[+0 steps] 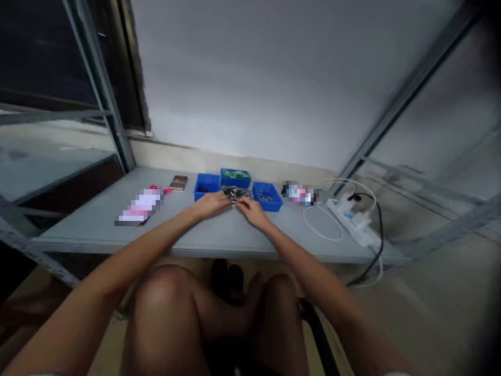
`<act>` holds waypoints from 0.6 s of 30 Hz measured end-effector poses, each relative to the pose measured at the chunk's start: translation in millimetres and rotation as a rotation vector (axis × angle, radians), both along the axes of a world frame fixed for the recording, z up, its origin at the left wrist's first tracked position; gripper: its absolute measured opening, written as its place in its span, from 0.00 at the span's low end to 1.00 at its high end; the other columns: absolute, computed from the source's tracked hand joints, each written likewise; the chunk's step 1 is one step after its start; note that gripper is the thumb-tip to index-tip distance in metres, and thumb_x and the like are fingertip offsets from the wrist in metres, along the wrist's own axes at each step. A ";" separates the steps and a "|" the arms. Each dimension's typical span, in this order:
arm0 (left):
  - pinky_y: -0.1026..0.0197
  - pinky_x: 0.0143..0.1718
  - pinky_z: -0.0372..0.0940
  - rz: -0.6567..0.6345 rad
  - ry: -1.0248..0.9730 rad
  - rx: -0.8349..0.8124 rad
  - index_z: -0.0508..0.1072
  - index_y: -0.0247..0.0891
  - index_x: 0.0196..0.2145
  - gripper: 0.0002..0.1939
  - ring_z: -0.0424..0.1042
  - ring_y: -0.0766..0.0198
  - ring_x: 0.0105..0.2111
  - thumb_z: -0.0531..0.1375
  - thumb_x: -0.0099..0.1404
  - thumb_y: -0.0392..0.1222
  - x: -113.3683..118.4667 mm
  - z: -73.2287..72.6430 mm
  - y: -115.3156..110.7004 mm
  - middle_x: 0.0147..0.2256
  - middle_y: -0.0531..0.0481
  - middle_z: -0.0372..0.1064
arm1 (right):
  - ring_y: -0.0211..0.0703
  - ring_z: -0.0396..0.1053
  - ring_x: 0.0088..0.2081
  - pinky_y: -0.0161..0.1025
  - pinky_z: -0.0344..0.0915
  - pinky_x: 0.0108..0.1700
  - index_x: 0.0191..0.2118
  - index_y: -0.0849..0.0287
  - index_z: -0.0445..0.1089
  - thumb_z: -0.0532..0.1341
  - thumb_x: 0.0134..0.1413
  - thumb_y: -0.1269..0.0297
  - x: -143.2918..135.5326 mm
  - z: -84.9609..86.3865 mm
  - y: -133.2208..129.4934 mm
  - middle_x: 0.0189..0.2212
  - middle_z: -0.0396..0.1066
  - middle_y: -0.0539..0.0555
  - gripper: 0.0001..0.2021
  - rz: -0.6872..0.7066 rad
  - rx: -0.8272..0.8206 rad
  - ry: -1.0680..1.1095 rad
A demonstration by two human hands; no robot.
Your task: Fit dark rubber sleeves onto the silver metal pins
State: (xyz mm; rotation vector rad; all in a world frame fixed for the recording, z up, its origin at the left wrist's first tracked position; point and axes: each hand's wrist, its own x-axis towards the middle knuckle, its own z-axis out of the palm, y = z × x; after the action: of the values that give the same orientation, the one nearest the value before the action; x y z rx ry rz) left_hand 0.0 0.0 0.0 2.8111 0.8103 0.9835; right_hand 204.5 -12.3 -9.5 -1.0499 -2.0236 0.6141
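Just beyond both hands, against the fingertips, lay a heap of small metal parts on the grey tabletop. The left hand rested palm down with fingers bent at the heap's near left edge; the right hand met it from the other side, thumb and fingers drawn together. Whether either grasped a part could not be told; the pieces were too small.

Good handling here seemed to call for light fingertip pinches, one part at a time, wrists low and the heap kept compact, since hard, slick pieces could skid or tangle.

The parts looked shiny, silvery and irregular. Smooth blue, plastic-looking bins stood around them: a left bin beyond the left hand, holding something dark; a rear bin farther from both hands, with glossy green contents; and a right bin just beyond the right hand, with scattered bright bits.
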 end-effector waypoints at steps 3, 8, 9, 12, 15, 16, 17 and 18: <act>0.60 0.40 0.62 0.049 -0.060 0.003 0.74 0.38 0.38 0.10 0.68 0.61 0.37 0.55 0.63 0.42 6.4 -3.2 0.8 0.35 0.47 0.72 | 0.37 0.61 0.30 0.35 0.58 0.35 0.34 0.60 0.66 0.54 0.54 0.62 5.2 1.6 5.3 0.27 0.66 0.49 0.08 0.043 -0.007 -0.014; 0.62 0.38 0.63 0.155 -0.191 -0.060 0.73 0.35 0.39 0.12 0.69 0.63 0.35 0.54 0.64 0.44 10.5 -13.2 -0.2 0.36 0.46 0.72 | 0.35 0.64 0.28 0.33 0.61 0.32 0.36 0.59 0.64 0.53 0.55 0.63 2.5 -2.0 19.0 0.26 0.67 0.48 0.07 0.221 -0.122 -0.005; 0.63 0.38 0.63 0.164 -0.206 -0.082 0.73 0.35 0.39 0.13 0.70 0.64 0.35 0.54 0.64 0.44 10.4 -15.0 -0.6 0.36 0.46 0.72 | 0.35 0.65 0.28 0.33 0.61 0.32 0.35 0.59 0.63 0.54 0.55 0.63 0.7 -3.2 21.4 0.26 0.67 0.48 0.06 0.255 -0.144 0.000; 0.63 0.39 0.64 0.175 -0.245 -0.152 0.73 0.36 0.40 0.13 0.71 0.64 0.36 0.55 0.63 0.45 9.8 -18.4 -1.3 0.37 0.47 0.73 | 0.35 0.66 0.28 0.34 0.62 0.33 0.34 0.59 0.63 0.54 0.55 0.65 -3.6 -6.7 24.9 0.26 0.67 0.48 0.04 0.311 -0.190 0.029; 0.63 0.37 0.65 0.187 -0.287 -0.217 0.74 0.35 0.39 0.13 0.71 0.63 0.35 0.56 0.62 0.46 9.6 -19.0 -0.8 0.37 0.47 0.73 | 0.35 0.66 0.29 0.34 0.62 0.34 0.36 0.59 0.63 0.53 0.56 0.65 -3.6 -10.0 24.4 0.26 0.66 0.48 0.05 0.318 -0.227 0.059; 0.63 0.36 0.65 0.193 -0.310 -0.255 0.74 0.35 0.39 0.14 0.71 0.63 0.35 0.57 0.61 0.46 9.8 -18.8 -0.6 0.36 0.47 0.74 | 0.35 0.66 0.29 0.34 0.62 0.34 0.37 0.59 0.63 0.53 0.56 0.64 -3.1 -10.8 24.0 0.25 0.66 0.48 0.05 0.322 -0.239 0.063; 0.63 0.35 0.66 0.201 -0.336 -0.298 0.75 0.35 0.38 0.14 0.72 0.62 0.35 0.58 0.60 0.46 10.2 -18.5 -0.3 0.36 0.47 0.74 | 0.35 0.65 0.29 0.34 0.62 0.34 0.37 0.59 0.63 0.53 0.56 0.64 -2.4 -11.2 23.8 0.25 0.66 0.48 0.06 0.327 -0.249 0.064; 0.63 0.35 0.66 0.212 -0.367 -0.343 0.75 0.35 0.37 0.14 0.72 0.62 0.34 0.58 0.59 0.47 10.9 -18.1 0.0 0.36 0.46 0.74 | 0.35 0.65 0.29 0.34 0.62 0.34 0.37 0.59 0.63 0.54 0.56 0.63 -1.8 -11.4 23.8 0.25 0.66 0.48 0.06 0.333 -0.254 0.067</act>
State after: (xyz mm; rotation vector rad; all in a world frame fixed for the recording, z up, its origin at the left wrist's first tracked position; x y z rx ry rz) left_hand 10.9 0.0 -18.1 2.2059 1.1133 1.2055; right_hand 202.7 11.5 -20.8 -0.8226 -2.1159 1.0892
